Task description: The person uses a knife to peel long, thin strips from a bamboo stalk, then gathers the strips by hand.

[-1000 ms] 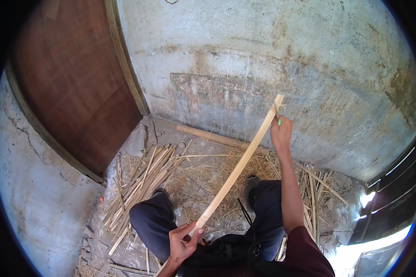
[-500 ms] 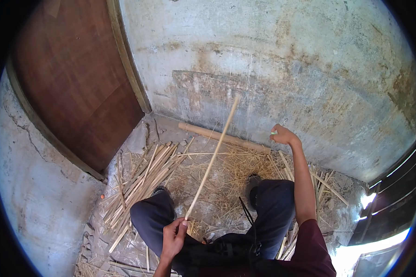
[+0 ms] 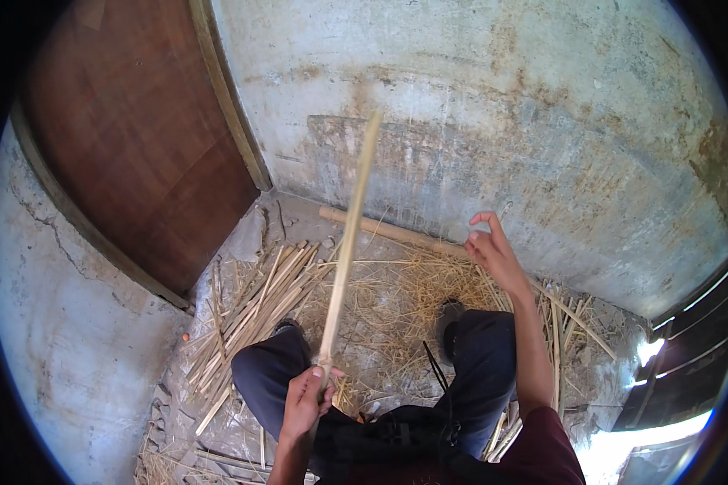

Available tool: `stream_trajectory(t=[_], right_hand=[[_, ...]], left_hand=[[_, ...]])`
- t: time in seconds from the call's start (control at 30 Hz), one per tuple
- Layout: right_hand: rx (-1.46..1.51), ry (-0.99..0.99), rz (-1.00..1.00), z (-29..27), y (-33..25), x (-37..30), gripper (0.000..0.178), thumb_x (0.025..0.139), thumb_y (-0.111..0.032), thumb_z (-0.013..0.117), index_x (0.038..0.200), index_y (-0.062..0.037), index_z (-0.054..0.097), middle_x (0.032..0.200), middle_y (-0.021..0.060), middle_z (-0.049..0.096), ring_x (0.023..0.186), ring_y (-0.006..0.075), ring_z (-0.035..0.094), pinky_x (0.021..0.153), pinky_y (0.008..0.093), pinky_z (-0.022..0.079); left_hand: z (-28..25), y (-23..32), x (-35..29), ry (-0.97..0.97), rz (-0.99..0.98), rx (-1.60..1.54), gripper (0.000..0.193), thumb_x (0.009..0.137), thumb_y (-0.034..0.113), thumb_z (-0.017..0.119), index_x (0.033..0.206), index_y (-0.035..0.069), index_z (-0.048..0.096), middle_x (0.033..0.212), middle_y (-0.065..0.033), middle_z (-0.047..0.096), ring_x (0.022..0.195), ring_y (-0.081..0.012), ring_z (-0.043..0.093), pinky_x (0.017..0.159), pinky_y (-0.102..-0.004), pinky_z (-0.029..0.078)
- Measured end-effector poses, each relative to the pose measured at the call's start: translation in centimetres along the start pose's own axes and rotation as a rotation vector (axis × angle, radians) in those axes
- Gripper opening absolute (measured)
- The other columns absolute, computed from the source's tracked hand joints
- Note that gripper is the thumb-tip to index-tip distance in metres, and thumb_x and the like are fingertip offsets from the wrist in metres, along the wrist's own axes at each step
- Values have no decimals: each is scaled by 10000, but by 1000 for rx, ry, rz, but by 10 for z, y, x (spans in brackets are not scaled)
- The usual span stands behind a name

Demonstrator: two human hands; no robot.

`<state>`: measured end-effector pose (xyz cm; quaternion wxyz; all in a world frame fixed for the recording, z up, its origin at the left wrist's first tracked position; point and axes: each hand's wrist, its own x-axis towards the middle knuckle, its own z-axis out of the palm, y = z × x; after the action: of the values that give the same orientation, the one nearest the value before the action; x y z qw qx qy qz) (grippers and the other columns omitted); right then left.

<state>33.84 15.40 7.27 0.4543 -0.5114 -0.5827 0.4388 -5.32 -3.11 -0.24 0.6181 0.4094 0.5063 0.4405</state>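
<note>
Bamboo strip (image 3: 348, 242), long, pale and thin, stands nearly upright in front of the seated person, its lower end gripped in the left hand (image 3: 303, 402) and its upper end rising, slightly blurred, against the stained concrete wall (image 3: 542, 121). The left hand is closed in a fist around the strip, just above the person's left knee. The right hand (image 3: 493, 255) is held out well to the right of the strip, empty, its fingers loosely curled and parted, touching nothing. Behind the strip, at the foot of the wall, a thicker bamboo pole (image 3: 388, 232) lies on the floor, running from just right of the strip toward the right hand. Left of the strip, a pile of split bamboo slats (image 3: 259, 311) lies on the ground near a brown wooden door (image 3: 137, 145). Dry straw (image 3: 412, 291) is scattered on the floor around the base of the strip and between the person's dark-trousered legs (image 3: 477, 364).
</note>
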Motion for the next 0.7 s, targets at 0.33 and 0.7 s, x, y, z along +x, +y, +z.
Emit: stream_trajectory(t=[0.33, 0.7], right_hand=[[-208, -21, -480, 91, 8, -84, 242, 1024, -47, 643, 1243, -54, 540, 804, 71, 583, 600, 143, 514, 587, 314, 405], [-196, -172, -747, 121, 12, -102, 248, 941, -63, 754, 1159, -65, 636, 901, 118, 719, 630, 273, 685, 568, 359, 538]], left_hand=[[17, 12, 8, -234, 47, -64, 425, 1181, 355, 389, 1007, 17, 577, 651, -8, 475, 488, -90, 427, 455, -246, 376], [27, 31, 6, -297, 4, 87, 325, 1159, 346, 494, 981, 80, 551, 660, 61, 442, 501, -41, 403, 459, -228, 342]])
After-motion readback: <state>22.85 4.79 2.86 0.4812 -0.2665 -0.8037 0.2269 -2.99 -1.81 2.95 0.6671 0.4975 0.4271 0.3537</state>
